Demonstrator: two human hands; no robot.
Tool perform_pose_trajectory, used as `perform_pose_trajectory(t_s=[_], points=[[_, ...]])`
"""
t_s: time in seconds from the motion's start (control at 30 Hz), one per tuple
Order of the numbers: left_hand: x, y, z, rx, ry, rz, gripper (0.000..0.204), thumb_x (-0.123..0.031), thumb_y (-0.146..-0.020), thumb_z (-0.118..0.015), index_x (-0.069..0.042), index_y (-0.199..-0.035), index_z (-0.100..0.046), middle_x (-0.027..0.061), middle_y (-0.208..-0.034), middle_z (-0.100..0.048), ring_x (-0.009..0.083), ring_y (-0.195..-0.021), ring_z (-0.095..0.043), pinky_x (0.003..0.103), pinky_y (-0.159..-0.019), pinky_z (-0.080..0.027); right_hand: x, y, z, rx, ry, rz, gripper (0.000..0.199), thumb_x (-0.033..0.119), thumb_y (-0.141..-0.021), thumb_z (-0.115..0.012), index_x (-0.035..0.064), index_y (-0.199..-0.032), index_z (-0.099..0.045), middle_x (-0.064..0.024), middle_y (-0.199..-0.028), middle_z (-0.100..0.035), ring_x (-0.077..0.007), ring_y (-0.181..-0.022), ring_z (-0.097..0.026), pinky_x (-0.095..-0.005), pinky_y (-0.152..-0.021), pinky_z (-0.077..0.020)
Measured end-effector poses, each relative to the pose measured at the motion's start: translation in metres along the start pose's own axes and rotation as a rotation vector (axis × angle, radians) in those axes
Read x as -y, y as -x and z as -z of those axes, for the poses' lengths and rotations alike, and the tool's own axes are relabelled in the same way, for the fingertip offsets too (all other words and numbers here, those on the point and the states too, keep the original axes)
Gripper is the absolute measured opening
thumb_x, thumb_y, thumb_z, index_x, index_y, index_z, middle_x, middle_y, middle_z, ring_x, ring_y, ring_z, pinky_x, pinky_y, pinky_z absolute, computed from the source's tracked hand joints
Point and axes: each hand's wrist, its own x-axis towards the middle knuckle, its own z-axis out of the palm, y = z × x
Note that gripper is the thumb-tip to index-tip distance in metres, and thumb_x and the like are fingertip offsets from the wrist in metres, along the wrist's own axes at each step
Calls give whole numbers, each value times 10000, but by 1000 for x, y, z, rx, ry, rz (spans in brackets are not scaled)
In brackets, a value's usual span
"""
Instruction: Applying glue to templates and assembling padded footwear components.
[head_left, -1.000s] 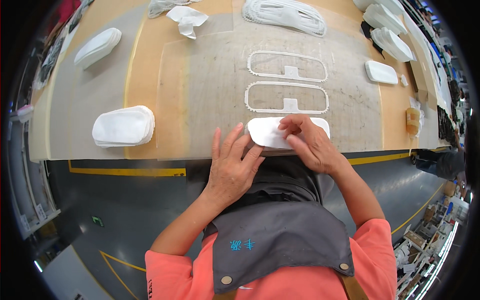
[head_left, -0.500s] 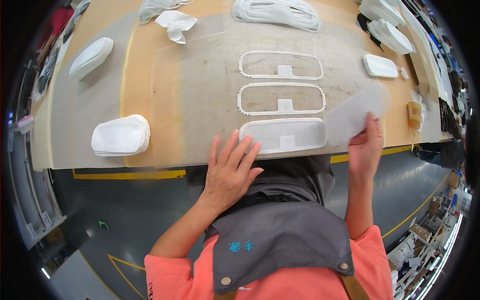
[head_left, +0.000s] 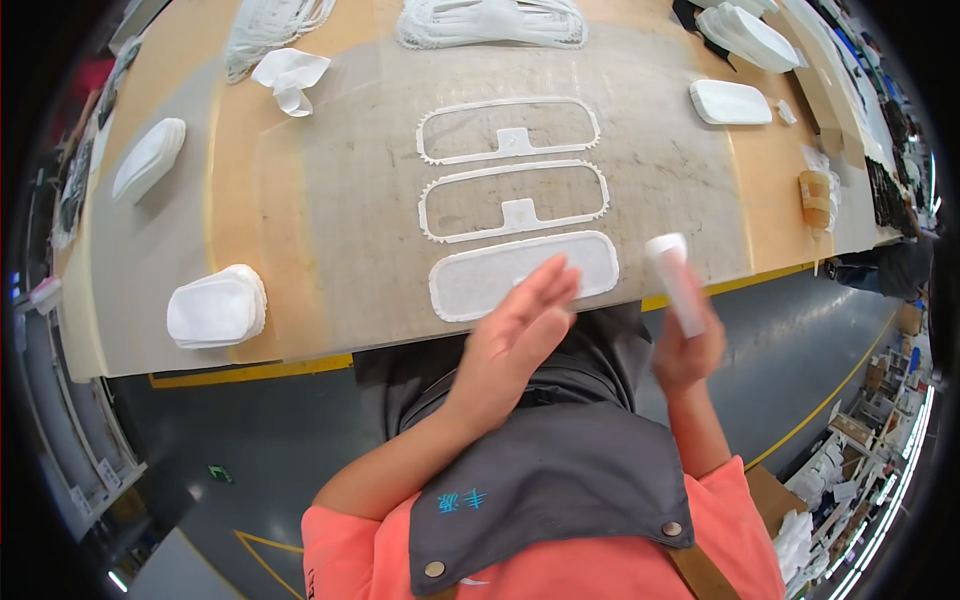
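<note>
1. I have the right hand (head_left: 690, 350) just off the bench's (head_left: 330, 200) near edge, right of centre, its fingers closed on a white sheet (head_left: 677, 285). Blur hides whether the sheet is folded or seen edge-on.
2. My left hand (head_left: 520, 335) is at the near edge, fingers straight and close together, grasping nothing that I can see.
3. The white panel (head_left: 490, 275) lies along the near edge, partly behind the left fingers; I cannot tell whether they touch it.
4. Beyond it, toward the far edge, I see a toothed white frame (head_left: 518, 214), then a second white frame (head_left: 513, 142), roughly parallel.
5. A white stack (head_left: 212, 312) sits by the near-left corner.
6. A brownish roll (head_left: 814, 200) stands close to the right edge.
</note>
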Motion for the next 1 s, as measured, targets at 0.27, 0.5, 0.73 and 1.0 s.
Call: perform_pose_trajectory(t_s=[0.27, 0.5, 0.73, 1.0], points=[[20, -14, -20, -54, -179, 37, 330, -145, -1049, -556, -32, -1354, -611, 53, -1199, -672, 115, -1090, -618, 272, -963, -492, -16, 5, -2, 186, -139, 66, 871, 631, -805, -719, -21, -1350, -525, -254, -1339, -600, -376, -1215, -602, -477, -1054, -450], [-49, 20, -36, 142, -482, 33, 330, -86, -1052, -508, 3, -1356, -598, 70, -1201, -685, 115, -1123, -610, 277, -987, -478, -32, -78, 35, 755, -598, -481, 704, 472, -810, -805, 4, -1291, -590, -102, -1164, -678, -213, -1094, -643, -368, -993, -473], [-81, 0, 18, -129, -538, -131, 323, -95, -996, -634, 14, -1300, -632, 37, -1131, -704, 91, -1012, -631, 251, -884, -509, -23, -86, 10, 641, -775, -969, 166, 143, -932, -717, 19, -1039, -694, -14, -819, -683, -75, -725, -625, -236, -639, -488], [-87, -42, 62, -370, -679, -97, 225, -187, -901, -784, 3, -972, -687, 41, -830, -727, 59, -729, -654, 209, -621, -510, -35, -93, -32, 458, -723, -919, 202, 198, -976, -682, 13, -1056, -669, -19, -814, -681, -71, -744, -645, -219, -627, -496]])
